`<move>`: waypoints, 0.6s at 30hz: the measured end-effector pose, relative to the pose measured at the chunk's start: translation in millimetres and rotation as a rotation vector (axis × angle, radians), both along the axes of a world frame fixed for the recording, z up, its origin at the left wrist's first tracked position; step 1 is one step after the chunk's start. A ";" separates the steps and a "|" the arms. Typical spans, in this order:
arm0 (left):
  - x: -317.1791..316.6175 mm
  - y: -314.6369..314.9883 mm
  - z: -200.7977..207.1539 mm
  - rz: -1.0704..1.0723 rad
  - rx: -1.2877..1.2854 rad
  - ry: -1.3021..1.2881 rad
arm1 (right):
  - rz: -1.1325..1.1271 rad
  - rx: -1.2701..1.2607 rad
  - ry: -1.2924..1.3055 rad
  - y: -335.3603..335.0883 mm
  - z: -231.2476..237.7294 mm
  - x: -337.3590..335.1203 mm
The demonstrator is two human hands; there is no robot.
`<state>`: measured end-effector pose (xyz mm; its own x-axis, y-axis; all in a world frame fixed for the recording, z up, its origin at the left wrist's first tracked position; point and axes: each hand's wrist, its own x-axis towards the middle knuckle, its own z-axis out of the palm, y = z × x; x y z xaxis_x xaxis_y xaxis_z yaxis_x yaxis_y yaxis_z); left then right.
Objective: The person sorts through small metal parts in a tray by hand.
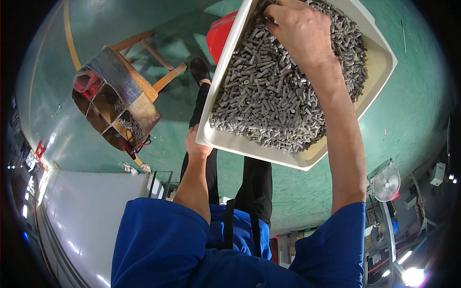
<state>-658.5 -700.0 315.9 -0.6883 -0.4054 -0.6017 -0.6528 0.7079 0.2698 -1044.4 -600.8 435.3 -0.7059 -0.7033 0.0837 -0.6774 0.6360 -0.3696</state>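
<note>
A cream plastic tub (pixel 259 150) full of small grey cylindrical pieces (pixel 269 96) is tilted in front of me. Some of the pieces show a hole in the end. My left hand (pixel 196 144) is closed on the tub's near left corner, its fingers partly hidden by the wall. At the far side, my right hand (pixel 301 31) is over the heap with its fingers curled down among the pieces. Whatever its fingertips hold cannot be made out.
Left of the tub, a wooden stool (pixel 168 81) bears a divided cardboard box (pixel 110 115) with more grey pieces and a red item inside. A red container (pixel 222 36) shows behind the tub. A fan (pixel 385 182) stands at the right on the green floor (pixel 182 19).
</note>
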 end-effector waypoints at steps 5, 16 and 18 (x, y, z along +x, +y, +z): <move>-13.3 -3.0 20.9 -0.106 -0.071 -0.090 | 0.063 -0.103 -0.098 2.4 4.2 -1.5; -7.4 -6.4 13.8 -0.146 -0.059 -0.216 | 0.297 -0.012 -0.243 32.7 -11.3 10.8; 6.0 -4.0 -1.3 0.038 -0.001 0.042 | 0.189 0.004 -0.343 33.5 -6.9 9.6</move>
